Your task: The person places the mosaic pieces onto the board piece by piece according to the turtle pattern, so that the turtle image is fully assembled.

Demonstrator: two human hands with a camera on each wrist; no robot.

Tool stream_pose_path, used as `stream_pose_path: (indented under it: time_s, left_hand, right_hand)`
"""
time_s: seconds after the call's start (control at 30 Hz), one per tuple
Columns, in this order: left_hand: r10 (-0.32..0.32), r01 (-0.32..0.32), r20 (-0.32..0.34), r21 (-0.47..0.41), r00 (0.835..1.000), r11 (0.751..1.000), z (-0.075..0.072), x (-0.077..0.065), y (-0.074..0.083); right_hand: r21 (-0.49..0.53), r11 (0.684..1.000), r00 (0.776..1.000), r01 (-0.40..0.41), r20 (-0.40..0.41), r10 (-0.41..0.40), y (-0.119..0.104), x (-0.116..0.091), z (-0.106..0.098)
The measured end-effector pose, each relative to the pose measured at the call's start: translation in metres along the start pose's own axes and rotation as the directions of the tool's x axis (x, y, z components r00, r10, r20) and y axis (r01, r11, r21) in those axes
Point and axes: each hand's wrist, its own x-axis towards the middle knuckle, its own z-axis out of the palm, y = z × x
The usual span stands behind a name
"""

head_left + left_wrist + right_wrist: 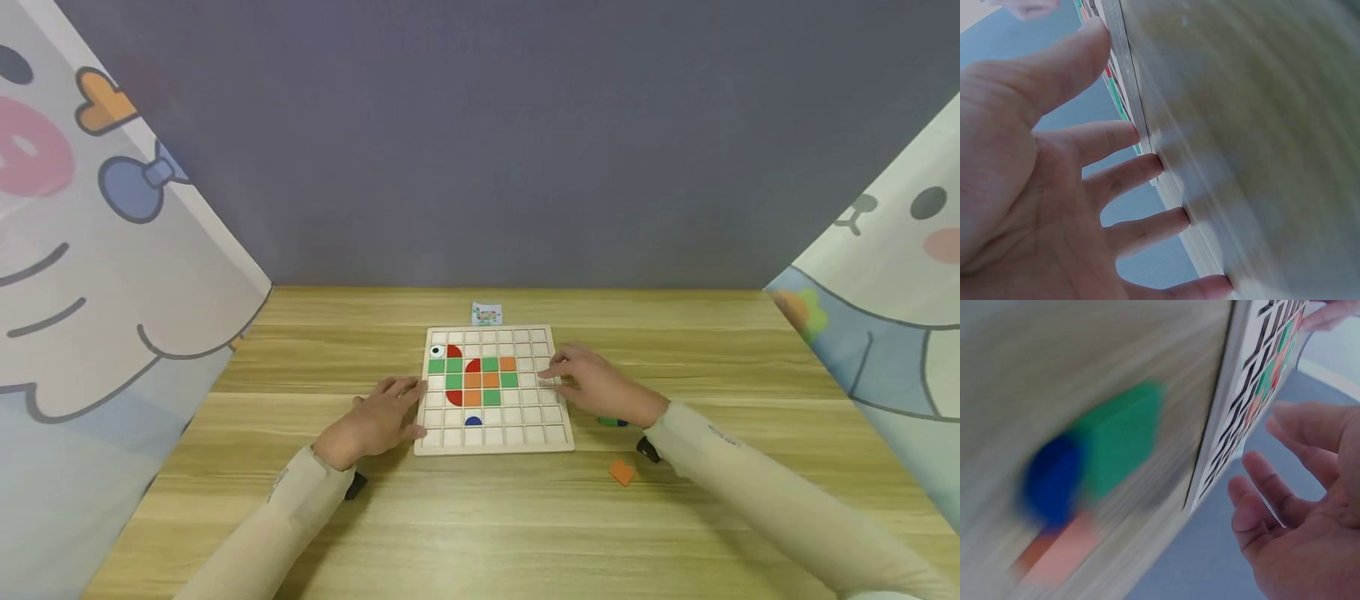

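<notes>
A white gridded puzzle board (525, 437) lies on the wooden table. Green, orange and red pieces fill a patch of its left and middle cells, with an eye piece (437, 351) at the upper left and a blue half-circle (473, 421) lower down. My left hand (381, 417) has its fingers spread, thumb and fingertips at the board's left edge; the left wrist view shows the other fingertips down at the tabletop. Over the board's right edge hovers my right hand (596, 383), fingers loosely bent and thumb apart, with no piece visible between them.
A small picture card (487, 314) lies behind the board. Right of the board, partly under the right forearm, are a green piece (1124, 447) and a blue piece (1054, 478), blurred in the right wrist view. An orange piece (621, 472) lies nearer the front.
</notes>
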Motion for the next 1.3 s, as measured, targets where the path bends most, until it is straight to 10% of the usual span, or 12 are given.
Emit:
stream_pose_path:
  time_s: [0.33, 0.6, 0.8, 1.3]
  left_hand:
    - [-0.005, 0.005, -0.003, 0.014, 1.0, 1.0, -0.001, -0.002, -0.003]
    - [0.014, -0.014, -0.01, -0.008, 1.0, 1.0, 0.0, -0.004, -0.001]
    - [0.022, -0.023, -0.013, -0.017, 1.0, 1.0, 0.0, -0.003, 0.001]
    - [0.019, -0.019, -0.014, -0.009, 1.0, 1.0, -0.001, -0.002, 0.0]
  right_hand:
    - [-0.056, 0.998, 0.999, -0.04, 0.023, 0.041, 0.025, -0.059, -0.022]
    - [-0.068, 0.994, 0.995, 0.09, -0.045, -0.093, 0.0, -0.098, -0.01]
    - [-0.077, 0.99, 0.992, -0.119, -0.041, 0.116, -0.027, -0.127, 0.002]
    - [-0.172, 0.954, 0.967, -0.245, -0.116, 0.227, -0.046, -0.119, 0.014]
